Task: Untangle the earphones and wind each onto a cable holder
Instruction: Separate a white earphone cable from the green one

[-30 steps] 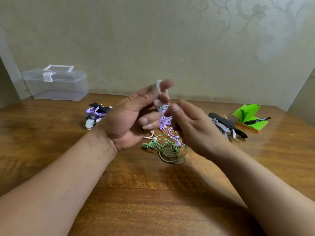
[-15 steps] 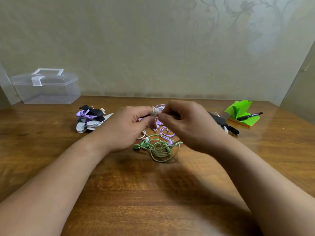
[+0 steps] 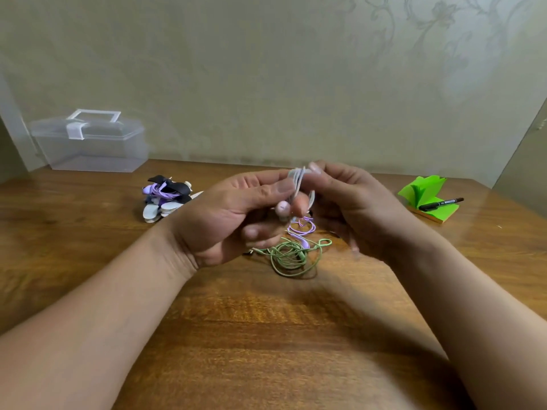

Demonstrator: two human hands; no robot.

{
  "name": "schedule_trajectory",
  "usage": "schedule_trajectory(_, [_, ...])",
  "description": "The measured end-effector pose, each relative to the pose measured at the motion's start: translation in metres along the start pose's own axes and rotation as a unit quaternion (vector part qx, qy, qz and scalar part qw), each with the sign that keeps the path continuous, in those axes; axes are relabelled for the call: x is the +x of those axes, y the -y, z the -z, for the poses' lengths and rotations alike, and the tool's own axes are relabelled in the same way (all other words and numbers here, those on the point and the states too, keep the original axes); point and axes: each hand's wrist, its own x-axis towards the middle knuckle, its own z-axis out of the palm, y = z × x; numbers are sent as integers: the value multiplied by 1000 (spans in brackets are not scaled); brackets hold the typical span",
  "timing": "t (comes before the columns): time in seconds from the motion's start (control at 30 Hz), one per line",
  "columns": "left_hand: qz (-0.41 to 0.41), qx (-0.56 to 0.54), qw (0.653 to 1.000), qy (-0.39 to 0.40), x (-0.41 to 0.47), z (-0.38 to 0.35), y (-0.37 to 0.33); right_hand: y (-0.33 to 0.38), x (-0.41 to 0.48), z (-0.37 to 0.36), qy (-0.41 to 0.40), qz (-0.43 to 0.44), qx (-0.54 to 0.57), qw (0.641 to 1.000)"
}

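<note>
The white cable holder (image 3: 298, 179) is held above the table (image 3: 266, 335), between both hands, near the centre of the view. Purple earphones (image 3: 302, 229) hang from it in loose loops, their lowest part reaching the green earphones (image 3: 291, 257), which lie coiled on the wood directly beneath. A pale earbud (image 3: 282, 208) sits against the left fingers just below the holder. The left hand (image 3: 231, 214) is palm-up and turned inward, thumb pressed along the holder's side, remaining fingers curled beneath it. The right hand (image 3: 352, 202) meets it from the opposite side, forefinger and thumb pinching the holder's upper end; its lower fingers are blurred and their grip cannot be told. Both forearms run in from the near corners, raised off the table. To the left, well apart from the hands, lies a pile of holders (image 3: 165, 202), one wound with purple cable. A clear plastic box (image 3: 88, 143) stands at the far left against the wall (image 3: 266, 84). Green sticky notes (image 3: 426, 196) with a black marker (image 3: 441, 203) resting on them lie near the far right edge. A broad stretch of bare wood extends between the forearms towards the near edge.
</note>
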Motion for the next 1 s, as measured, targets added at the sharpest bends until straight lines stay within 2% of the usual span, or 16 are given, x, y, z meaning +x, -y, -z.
schedule_trajectory(0.13, [-30,-53,993,-102,9,1,6,-10,3,-11,-31,-27,-19,999])
schedule_trajectory(0.3, [-61,-62,974,-211,15,5,7,-17,1,-21,-16,-43,-168,985])
schedule_trajectory(0.47, [-46,-85,968,-229,17,6,12,-21,2,-24,-33,-39,-321,946])
schedule_trajectory(0.63, [-29,-115,965,-233,16,8,9,-21,0,-22,-62,-35,-353,933])
schedule_trajectory(0.73, [-31,25,957,-286,16,10,11,-19,0,-23,-57,-18,-401,914])
schedule_trajectory(0.87, [-50,267,905,-328,16,6,19,-16,-6,-29,-8,-22,-460,887])
schedule_trajectory(0.93, [-55,375,869,-319,15,8,21,-14,-5,-27,-23,-1,-479,878])
schedule_trajectory(1.0, [-48,444,843,-300,12,10,18,-9,-3,-20,-80,30,-483,871])
